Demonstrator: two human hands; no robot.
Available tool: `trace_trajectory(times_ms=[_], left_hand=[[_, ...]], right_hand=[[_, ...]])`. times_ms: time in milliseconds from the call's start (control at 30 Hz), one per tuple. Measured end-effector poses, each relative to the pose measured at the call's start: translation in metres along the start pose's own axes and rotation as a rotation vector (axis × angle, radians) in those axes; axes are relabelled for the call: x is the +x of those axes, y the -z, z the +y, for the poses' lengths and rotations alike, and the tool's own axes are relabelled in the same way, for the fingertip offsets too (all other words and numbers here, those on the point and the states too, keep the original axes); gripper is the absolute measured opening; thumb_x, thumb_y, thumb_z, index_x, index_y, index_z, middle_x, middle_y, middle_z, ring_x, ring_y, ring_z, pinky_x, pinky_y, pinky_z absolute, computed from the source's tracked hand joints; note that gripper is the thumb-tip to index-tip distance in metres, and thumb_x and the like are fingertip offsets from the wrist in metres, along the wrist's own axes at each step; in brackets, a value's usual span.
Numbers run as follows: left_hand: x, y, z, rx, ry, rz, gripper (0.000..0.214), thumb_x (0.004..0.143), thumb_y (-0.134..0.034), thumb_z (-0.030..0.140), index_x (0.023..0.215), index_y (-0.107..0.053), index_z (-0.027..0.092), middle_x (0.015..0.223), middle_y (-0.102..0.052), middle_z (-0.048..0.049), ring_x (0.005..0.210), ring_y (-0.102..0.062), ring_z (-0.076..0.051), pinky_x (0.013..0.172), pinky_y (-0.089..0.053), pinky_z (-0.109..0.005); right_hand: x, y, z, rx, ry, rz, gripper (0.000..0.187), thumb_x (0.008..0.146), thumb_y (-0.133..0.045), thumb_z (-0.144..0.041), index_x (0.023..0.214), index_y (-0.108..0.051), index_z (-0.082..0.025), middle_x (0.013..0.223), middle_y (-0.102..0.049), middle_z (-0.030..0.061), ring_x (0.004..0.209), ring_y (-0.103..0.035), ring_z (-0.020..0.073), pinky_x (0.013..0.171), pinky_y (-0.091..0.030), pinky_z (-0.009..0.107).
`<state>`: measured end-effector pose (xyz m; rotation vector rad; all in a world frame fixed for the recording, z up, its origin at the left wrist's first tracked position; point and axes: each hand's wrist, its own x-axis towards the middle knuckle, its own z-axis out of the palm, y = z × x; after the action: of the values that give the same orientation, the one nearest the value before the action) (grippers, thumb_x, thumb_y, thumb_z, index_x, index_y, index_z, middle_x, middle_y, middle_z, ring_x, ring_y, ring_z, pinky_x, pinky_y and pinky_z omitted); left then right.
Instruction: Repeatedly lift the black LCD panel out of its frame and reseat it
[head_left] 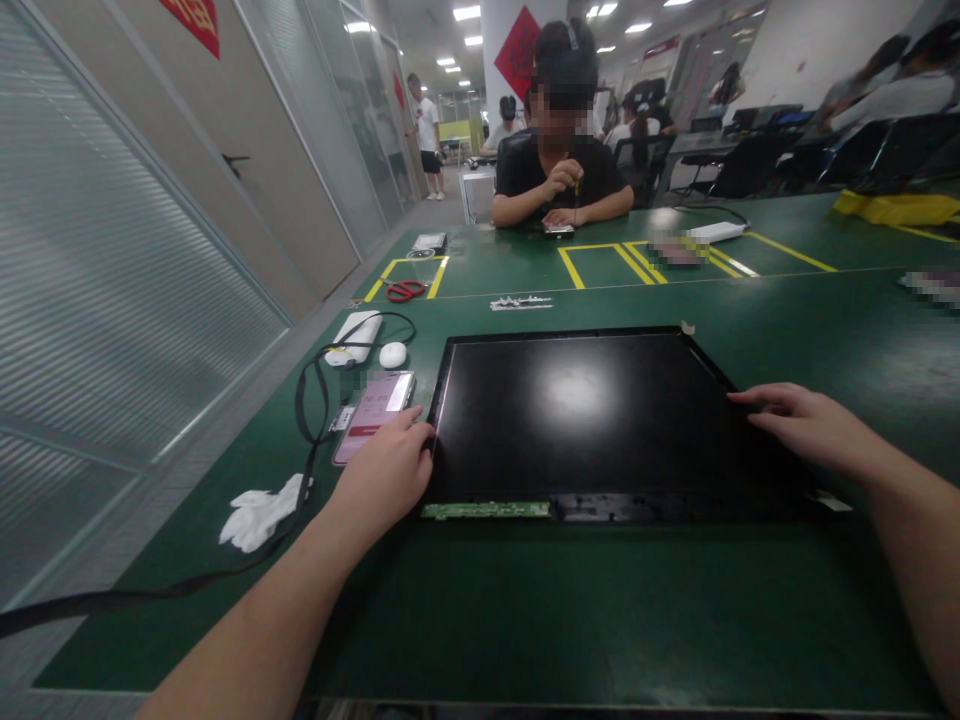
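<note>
- Currently, from the head camera, a black display panel [585, 415] is lying flat on the green table [525, 610], straight in front of the person, with its near edge facing them.
- The left hand [386, 480] is pressing against the panel's left edge near the front corner, fingers curling down at the rim; I cannot tell whether they are actually gripping it.
- The right hand [806, 425] is resting on the panel's right edge, fingers stretched out flat and loosely together, clamped on nothing.
- The two hands are sitting well apart, one at each side of the panel.
- A narrow green circuit strip [486, 510] is showing along the panel's near edge, towards the left.
- A phone [375, 400] with a lit screen is lying just beside the left hand, and a black cable [304, 400] is looping past it.
- White gloves [259, 512] are lying crumpled near the table's left edge.
- Red scissors [405, 290] are sitting farther back inside a yellow-taped box.
- Across the table, another person [559, 170] is sitting and working with both hands on a small device.
</note>
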<state>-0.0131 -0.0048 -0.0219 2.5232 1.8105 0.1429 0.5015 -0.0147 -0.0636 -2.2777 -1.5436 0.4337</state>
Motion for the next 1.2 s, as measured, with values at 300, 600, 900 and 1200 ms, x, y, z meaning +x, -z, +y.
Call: trace_trajectory(times_ms=[300,600,900,1200], left_hand=[[0.002,0.002,0.004,0.021,-0.022,-0.067,0.039,0.086,-0.048,0.009,0.108,-0.080,0.013,0.143,-0.062,-0.0199,0.123,-0.066,-0.036,0.107,-0.052,-0.047],[0.003,0.001,0.000,-0.035,-0.026,-0.052,0.040,0.087,-0.046,0.009,0.117,-0.074,0.009,0.139,-0.064,-0.0211,0.126,-0.064,-0.035,0.109,-0.050,-0.046],[0.003,-0.008,-0.001,-0.106,-0.036,-0.052,0.060,0.089,-0.041,0.006,0.149,-0.049,0.004,0.148,-0.057,-0.0214,0.137,-0.054,-0.034,0.116,-0.041,-0.050],[0.005,-0.013,0.000,-0.076,-0.023,-0.098,0.057,0.090,-0.041,0.006,0.146,-0.054,0.005,0.154,-0.050,-0.0252,0.142,-0.048,-0.038,0.117,-0.038,-0.056]], right_hand=[[0.000,0.001,0.000,0.000,0.006,-0.013,0.040,0.069,-0.057,-0.033,0.104,-0.077,-0.025,0.118,-0.070,0.0095,0.100,-0.069,0.0272,0.094,-0.054,0.042],[0.000,0.000,0.000,0.011,-0.014,-0.002,0.041,0.068,-0.058,-0.033,0.103,-0.077,-0.024,0.119,-0.069,0.0095,0.100,-0.068,0.0270,0.094,-0.053,0.041],[-0.002,0.003,-0.003,0.026,-0.051,-0.031,0.053,0.072,-0.056,-0.036,0.121,-0.072,-0.025,0.108,-0.074,0.0071,0.093,-0.069,0.0260,0.086,-0.054,0.040],[-0.001,0.000,-0.003,-0.059,0.037,-0.003,0.051,0.073,-0.055,-0.035,0.120,-0.073,-0.024,0.115,-0.070,0.0092,0.094,-0.069,0.0259,0.089,-0.055,0.040]])
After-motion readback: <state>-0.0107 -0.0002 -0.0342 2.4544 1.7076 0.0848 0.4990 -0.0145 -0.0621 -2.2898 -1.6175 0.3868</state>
